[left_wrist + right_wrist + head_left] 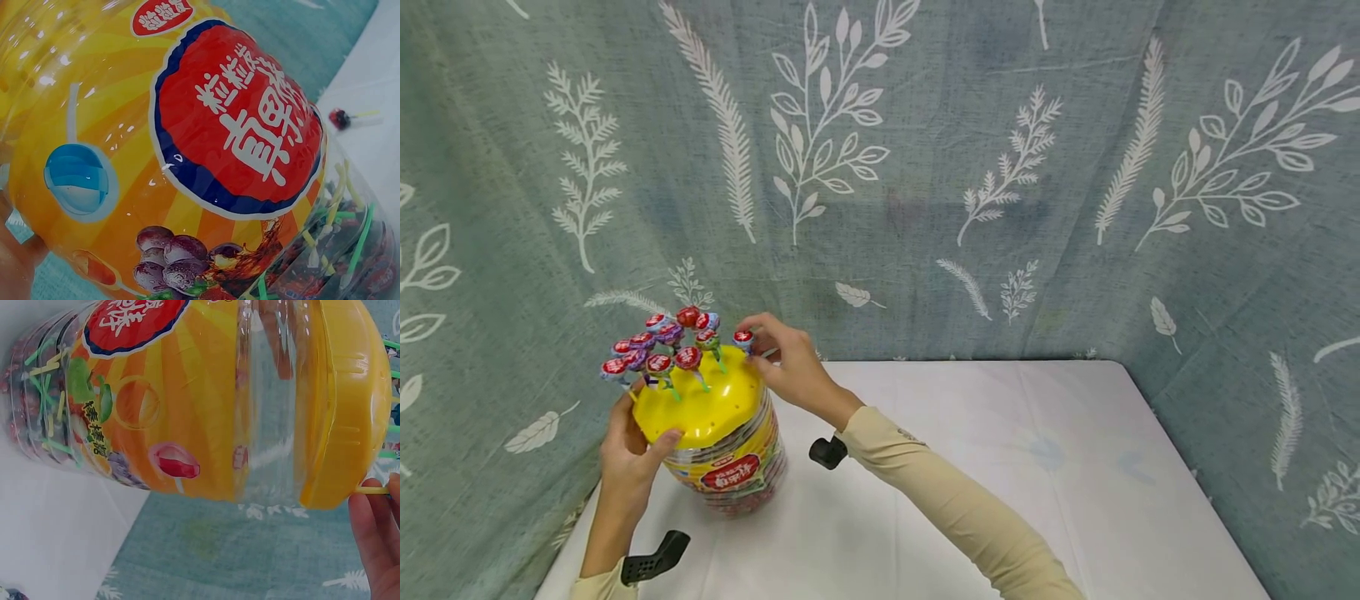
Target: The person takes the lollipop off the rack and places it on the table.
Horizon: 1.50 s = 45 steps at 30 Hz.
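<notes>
A big clear plastic jar [730, 475] with a yellow and red label stands at the left of the table. Its yellow lid [715, 408] has small holes, and several wrapped lollipops [659, 367] stick up from it by their sticks. My left hand [628, 450] grips the lid's left edge, thumb at the front. At the far right edge of the lid, my right hand [790, 362] pinches a lollipop [743, 337]. The right wrist view shows its yellow stick [374, 490] at the lid, between thumb and fingers; whether it sits in a hole I cannot tell.
More lollipops [47, 394] fill the jar's lower part. A loose lollipop [340, 117] lies on the white tablecloth [1000, 475] in the left wrist view. Patterned green curtains [910, 275] hang behind and at both sides of the table.
</notes>
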Each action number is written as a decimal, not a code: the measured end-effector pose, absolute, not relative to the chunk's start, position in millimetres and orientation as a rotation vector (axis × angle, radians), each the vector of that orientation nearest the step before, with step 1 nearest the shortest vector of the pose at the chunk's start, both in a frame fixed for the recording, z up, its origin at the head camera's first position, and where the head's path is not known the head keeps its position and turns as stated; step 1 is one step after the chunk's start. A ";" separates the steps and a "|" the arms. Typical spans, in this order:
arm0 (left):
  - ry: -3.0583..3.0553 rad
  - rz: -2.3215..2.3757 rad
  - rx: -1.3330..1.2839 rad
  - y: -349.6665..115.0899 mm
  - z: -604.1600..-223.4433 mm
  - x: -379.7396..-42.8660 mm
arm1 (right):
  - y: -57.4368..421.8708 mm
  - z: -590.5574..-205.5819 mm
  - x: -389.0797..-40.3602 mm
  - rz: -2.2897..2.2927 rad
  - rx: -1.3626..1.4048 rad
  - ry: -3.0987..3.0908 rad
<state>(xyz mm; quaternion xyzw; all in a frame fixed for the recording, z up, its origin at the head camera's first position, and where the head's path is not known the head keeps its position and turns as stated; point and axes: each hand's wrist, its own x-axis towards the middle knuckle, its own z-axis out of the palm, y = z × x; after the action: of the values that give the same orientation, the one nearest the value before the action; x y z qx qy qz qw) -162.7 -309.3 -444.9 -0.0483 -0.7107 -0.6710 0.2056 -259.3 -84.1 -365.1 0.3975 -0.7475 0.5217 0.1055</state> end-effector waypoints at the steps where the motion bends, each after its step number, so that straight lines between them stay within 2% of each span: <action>1: -1.974 -1.875 -0.139 -309.1 -445.1 -162.3 | -84.2 -365.0 -259.4 1.544 1.174 -2.193; 8: -1.942 -1.899 -0.175 -307.6 -444.4 -161.0 | -81.5 -350.1 -256.8 1.590 1.169 -2.100; 16: -1.904 -1.928 -0.195 -308.8 -444.0 -162.2 | -61.5 -312.4 -233.5 1.642 1.174 -2.047; 27: -1.907 -1.913 -0.176 -308.2 -444.4 -160.9 | -39.6 -331.3 -260.8 1.655 1.122 -2.051; 45: -1.897 -1.921 -0.173 -306.5 -445.0 -163.3 | 21.0 -318.7 -235.1 1.780 0.945 -2.212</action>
<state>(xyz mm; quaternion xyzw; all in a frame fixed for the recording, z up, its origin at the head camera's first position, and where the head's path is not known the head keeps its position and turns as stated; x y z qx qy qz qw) -163.3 -306.5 -445.0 -0.0623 -0.6847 -0.6932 0.2165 -235.1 21.0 -318.7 0.3148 -0.7371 0.5933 0.0744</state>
